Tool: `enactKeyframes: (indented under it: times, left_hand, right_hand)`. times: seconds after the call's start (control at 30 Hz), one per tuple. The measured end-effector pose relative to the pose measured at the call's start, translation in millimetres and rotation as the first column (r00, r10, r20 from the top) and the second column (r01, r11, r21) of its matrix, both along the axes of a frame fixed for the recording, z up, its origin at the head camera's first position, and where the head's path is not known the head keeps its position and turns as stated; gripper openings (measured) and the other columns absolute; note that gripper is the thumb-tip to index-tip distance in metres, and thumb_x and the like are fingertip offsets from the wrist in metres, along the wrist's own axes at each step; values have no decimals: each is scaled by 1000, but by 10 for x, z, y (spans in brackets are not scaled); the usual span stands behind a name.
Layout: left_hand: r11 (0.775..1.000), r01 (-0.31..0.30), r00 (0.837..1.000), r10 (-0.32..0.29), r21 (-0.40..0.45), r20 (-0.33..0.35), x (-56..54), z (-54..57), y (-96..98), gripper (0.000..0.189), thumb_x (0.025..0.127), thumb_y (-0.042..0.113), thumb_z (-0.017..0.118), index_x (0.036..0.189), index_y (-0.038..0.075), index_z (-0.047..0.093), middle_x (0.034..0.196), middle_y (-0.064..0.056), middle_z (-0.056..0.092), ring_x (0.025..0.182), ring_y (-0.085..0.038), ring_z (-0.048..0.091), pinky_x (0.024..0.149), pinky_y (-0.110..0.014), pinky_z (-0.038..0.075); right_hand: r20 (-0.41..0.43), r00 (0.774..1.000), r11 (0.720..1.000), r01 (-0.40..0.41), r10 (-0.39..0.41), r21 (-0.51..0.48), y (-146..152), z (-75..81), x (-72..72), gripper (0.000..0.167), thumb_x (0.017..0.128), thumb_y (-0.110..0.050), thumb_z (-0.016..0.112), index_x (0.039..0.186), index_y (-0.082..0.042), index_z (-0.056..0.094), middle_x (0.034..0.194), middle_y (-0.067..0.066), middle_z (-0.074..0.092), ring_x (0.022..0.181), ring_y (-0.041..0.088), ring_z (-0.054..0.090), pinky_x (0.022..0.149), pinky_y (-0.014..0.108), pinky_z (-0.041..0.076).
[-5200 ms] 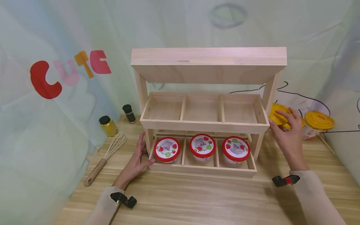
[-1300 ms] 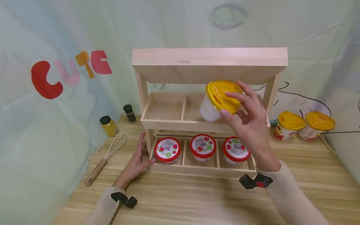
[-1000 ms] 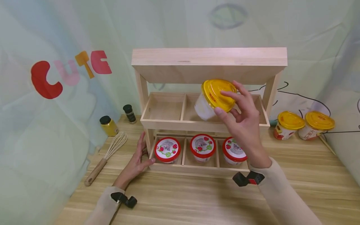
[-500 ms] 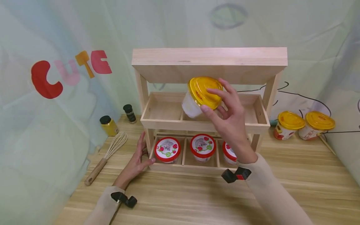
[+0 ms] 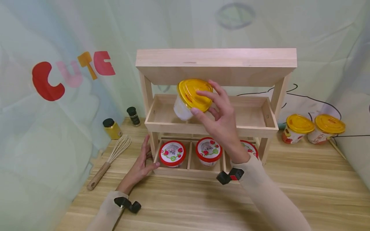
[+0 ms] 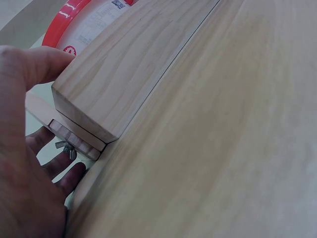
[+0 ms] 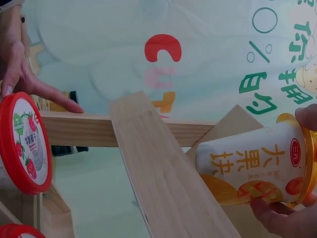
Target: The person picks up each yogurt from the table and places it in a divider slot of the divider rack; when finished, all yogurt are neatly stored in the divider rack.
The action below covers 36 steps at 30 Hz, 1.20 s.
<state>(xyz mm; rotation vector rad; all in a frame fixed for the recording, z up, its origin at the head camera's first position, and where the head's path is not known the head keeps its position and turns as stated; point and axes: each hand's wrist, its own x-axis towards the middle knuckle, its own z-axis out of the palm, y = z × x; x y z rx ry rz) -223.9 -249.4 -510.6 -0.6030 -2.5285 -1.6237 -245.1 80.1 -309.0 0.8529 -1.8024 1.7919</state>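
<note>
My right hand (image 5: 224, 120) grips a yellow-lidded yogurt cup (image 5: 194, 93) by its lid rim. In the right wrist view the white side of the cup, with fruit pictures, shows. It is tilted and overlaps the left and middle compartments of the upper tray (image 5: 215, 129) on a two-tier wooden display shelf (image 5: 215, 57). My left hand (image 5: 140, 163) holds the lower tray's (image 5: 202, 173) left front corner, thumb over the edge, fingers along the side. Red-lidded cups stand in the lower tray: left (image 5: 172, 153), middle (image 5: 208, 150), and right (image 5: 251, 148), partly hidden by my right wrist.
Two more yellow-lidded cups (image 5: 298, 126) stand on the table right of the shelf, with a stick beside them. At left lie a whisk (image 5: 108, 163), a yellow jar with a black lid (image 5: 112, 129) and a small dark bottle (image 5: 133, 116). A printed curtain hangs behind.
My right hand has picked up one yellow-lidded cup from the right side and carried it leftward across the front of the upper tray. My left hand has stayed at the corner.
</note>
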Motion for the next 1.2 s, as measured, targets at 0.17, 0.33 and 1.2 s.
enactKeyframes:
  times: [0.17,0.33,1.2]
  left_hand:
    - [1000,-2,1000,2,-4,2,9,0,-3,118,94,8,73,173,33,-10,174,-31,22,157,-57,27,121,-83,18]
    - [1000,5,1000,-5,5,-8,8,-6,-5,118,93,6,73,173,32,-10,174,-31,21,157,-56,27,121,-83,18]
    - [1000,-1,1000,1,-3,-8,24,5,-1,117,95,6,73,173,30,-10,172,-30,26,153,-51,36,124,-63,31]
  right_hand:
    - [3,1000,1000,-8,7,14,-74,-6,-35,42,94,-2,76,135,2,68,170,13,36,153,22,46,109,29,56]
    - [35,999,999,-1,-1,46,-132,-3,-54,42,94,-7,78,136,-4,70,171,7,37,151,19,48,109,33,57]
    - [120,993,935,-24,-20,353,-515,25,-279,43,93,-24,83,134,-14,73,172,9,38,128,30,67,101,40,62]
